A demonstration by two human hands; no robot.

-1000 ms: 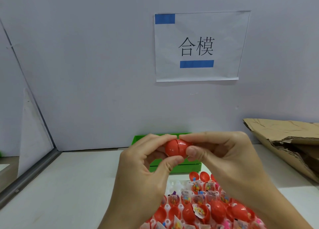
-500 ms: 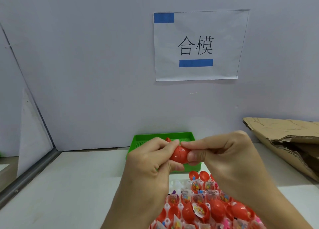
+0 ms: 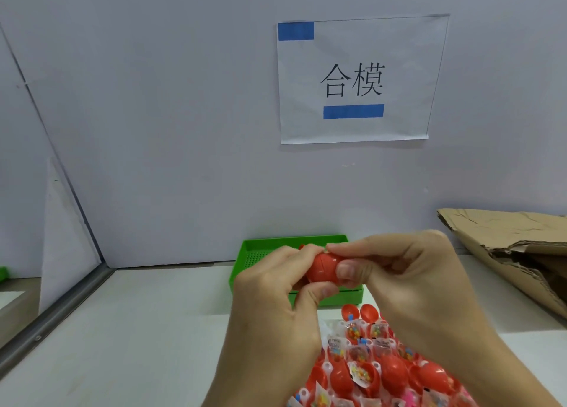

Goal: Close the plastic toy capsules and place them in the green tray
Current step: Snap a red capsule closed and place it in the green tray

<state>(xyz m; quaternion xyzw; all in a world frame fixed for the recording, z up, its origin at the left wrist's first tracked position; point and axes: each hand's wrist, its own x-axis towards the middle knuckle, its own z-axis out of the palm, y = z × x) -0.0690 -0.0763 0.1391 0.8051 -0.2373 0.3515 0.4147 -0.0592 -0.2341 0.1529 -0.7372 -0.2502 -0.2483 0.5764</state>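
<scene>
A red plastic capsule [image 3: 322,267] is held between both hands in front of the green tray [image 3: 245,262]. My left hand [image 3: 273,308] pinches its left half with thumb and fingers. My right hand [image 3: 408,277] pinches the right half, thumb toward me. The two halves meet at a visible seam. A small bit of red [image 3: 302,247] shows inside the tray behind my fingers. Below my hands lies a pile of open red capsules [image 3: 377,366] with small toy packets in them.
The white table [image 3: 138,330] meets a white wall with a paper sign [image 3: 356,81]. Torn cardboard [image 3: 515,253] lies at the right. A metal rail [image 3: 55,317] and a slanted panel run along the left side.
My hands have pressed the capsule halves closer together and lowered them slightly toward the tray. The capsule has turned a little between my fingers.
</scene>
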